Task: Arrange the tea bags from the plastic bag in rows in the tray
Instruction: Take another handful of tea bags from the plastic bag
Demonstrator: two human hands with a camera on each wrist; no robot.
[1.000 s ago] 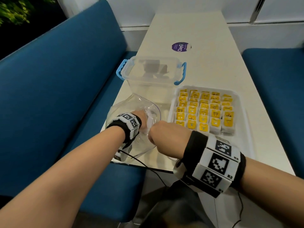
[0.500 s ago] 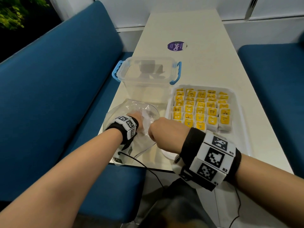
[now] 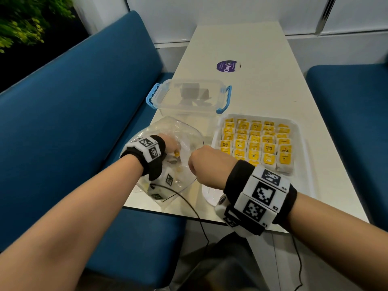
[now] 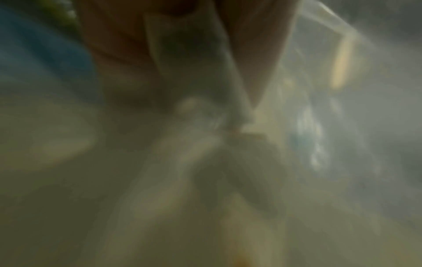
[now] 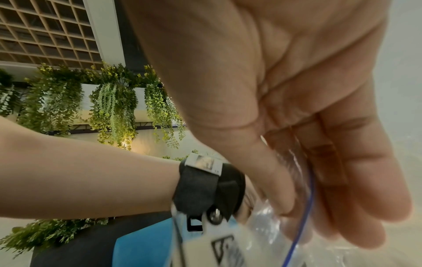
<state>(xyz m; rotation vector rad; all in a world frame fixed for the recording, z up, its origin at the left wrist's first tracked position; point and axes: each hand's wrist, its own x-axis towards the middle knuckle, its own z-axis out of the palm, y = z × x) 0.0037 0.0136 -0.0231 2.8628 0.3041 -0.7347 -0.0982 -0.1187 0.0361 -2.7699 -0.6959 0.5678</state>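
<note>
A clear plastic bag (image 3: 184, 135) lies at the table's near left corner with its mouth open. My left hand (image 3: 171, 143) is inside it; in the blurred left wrist view a pale flat tea bag (image 4: 194, 63) sits pinched between thumb and fingers. My right hand (image 3: 201, 162) pinches the bag's rim (image 5: 303, 189) between thumb and fingers and holds the mouth open. A few yellow tea bags (image 3: 179, 169) show through the plastic. To the right, a white tray (image 3: 303, 152) holds several rows of yellow tea bags (image 3: 256, 143).
A clear storage box with blue handles (image 3: 189, 97) stands just behind the bag and left of the tray. A purple sticker (image 3: 227, 66) lies farther back on the white table (image 3: 262, 43). Blue benches (image 3: 73, 122) flank the table on both sides.
The left hand has shifted a little inside the bag. The right hand keeps its pinch on the bag's rim. The tray and box have not moved.
</note>
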